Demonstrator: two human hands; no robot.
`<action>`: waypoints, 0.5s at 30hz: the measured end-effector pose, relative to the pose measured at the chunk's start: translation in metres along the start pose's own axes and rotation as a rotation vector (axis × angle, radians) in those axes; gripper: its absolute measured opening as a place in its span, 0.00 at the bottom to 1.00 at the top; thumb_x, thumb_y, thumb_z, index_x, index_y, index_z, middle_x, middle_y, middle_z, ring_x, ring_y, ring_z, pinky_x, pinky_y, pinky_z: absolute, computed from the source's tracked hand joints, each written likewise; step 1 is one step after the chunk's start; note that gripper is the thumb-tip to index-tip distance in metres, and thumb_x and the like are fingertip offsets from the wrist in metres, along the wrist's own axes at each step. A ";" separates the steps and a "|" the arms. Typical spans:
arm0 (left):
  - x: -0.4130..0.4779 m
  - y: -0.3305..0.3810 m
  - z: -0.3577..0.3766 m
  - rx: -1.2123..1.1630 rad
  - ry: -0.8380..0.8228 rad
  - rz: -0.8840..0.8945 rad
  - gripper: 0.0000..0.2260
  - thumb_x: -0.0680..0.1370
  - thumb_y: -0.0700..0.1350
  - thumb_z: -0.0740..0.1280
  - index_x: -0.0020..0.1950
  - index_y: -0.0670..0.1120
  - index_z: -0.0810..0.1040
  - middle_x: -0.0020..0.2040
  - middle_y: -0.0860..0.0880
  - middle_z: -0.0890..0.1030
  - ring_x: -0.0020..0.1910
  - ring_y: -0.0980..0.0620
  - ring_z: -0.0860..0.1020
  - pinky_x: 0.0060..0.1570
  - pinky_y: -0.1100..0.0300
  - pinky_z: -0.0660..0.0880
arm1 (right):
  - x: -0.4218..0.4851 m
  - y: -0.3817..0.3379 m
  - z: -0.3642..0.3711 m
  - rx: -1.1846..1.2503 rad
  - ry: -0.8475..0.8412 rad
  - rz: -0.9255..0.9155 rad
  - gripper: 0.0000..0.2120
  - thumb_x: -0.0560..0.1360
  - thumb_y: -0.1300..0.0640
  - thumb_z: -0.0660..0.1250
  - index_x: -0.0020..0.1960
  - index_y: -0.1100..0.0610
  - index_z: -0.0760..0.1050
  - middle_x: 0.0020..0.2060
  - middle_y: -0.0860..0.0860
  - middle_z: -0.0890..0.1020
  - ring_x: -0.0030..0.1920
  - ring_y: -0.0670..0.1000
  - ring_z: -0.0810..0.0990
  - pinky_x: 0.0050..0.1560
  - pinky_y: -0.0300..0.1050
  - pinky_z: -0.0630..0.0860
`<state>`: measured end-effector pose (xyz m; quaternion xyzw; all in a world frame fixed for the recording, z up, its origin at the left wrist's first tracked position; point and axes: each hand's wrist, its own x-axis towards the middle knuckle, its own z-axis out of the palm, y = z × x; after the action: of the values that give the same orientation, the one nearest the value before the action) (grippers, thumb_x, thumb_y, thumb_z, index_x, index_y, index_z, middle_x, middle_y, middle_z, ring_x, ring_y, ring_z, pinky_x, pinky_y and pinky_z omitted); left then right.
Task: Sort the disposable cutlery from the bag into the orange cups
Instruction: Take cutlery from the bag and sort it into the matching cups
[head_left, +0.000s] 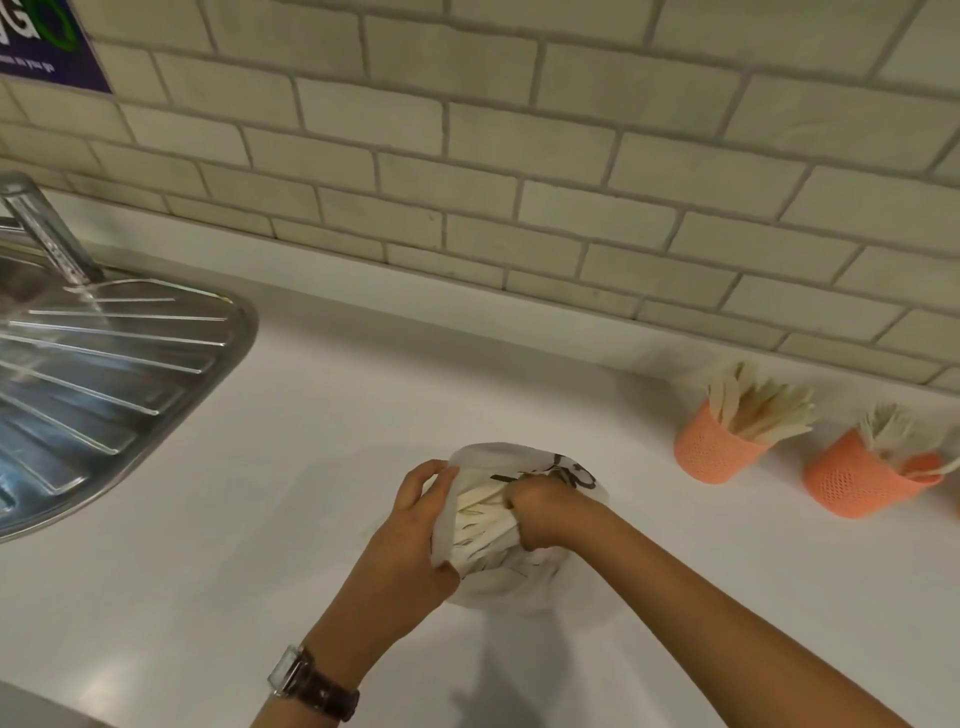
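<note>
A white plastic bag (524, 582) with black print sits on the white counter in front of me, its mouth open and cream disposable cutlery (480, 512) showing inside. My left hand (410, 525) grips the bag's left rim and holds it open. Reaching into the bag, my right hand (540, 512) has its fingers closed around the cutlery pieces. Two orange mesh cups stand at the right by the wall: the nearer-left cup (711, 452) holds flat cream pieces, and the right cup (857, 480) holds more cutlery.
A steel sink drainboard (119, 364) with a tap fills the left side. A tiled wall runs along the back of the white counter (322, 426). A third orange object peeks in at the far right edge.
</note>
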<state>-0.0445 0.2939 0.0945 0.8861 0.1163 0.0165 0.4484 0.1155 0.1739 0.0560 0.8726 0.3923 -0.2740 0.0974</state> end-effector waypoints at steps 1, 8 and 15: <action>0.000 0.002 0.001 -0.007 0.003 0.004 0.38 0.68 0.34 0.69 0.72 0.55 0.58 0.66 0.63 0.56 0.48 0.64 0.73 0.40 0.74 0.72 | 0.000 0.000 -0.001 0.019 -0.012 0.001 0.18 0.70 0.63 0.68 0.59 0.61 0.72 0.54 0.57 0.78 0.44 0.53 0.74 0.41 0.42 0.70; 0.001 0.007 0.000 0.000 0.016 -0.015 0.38 0.69 0.35 0.69 0.74 0.54 0.55 0.66 0.62 0.55 0.46 0.62 0.72 0.39 0.76 0.71 | 0.002 -0.006 -0.010 0.000 -0.099 0.034 0.16 0.69 0.61 0.69 0.55 0.61 0.72 0.45 0.55 0.79 0.38 0.52 0.75 0.33 0.42 0.71; -0.001 0.003 -0.002 -0.007 0.012 -0.005 0.37 0.70 0.38 0.70 0.73 0.54 0.57 0.68 0.61 0.57 0.48 0.61 0.73 0.39 0.74 0.73 | -0.003 -0.003 -0.040 0.227 -0.167 0.052 0.44 0.63 0.32 0.70 0.71 0.52 0.64 0.67 0.48 0.72 0.66 0.53 0.71 0.64 0.47 0.69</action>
<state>-0.0448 0.2936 0.0987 0.8840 0.1211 0.0210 0.4509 0.1277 0.1893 0.0906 0.8621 0.3267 -0.3855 0.0373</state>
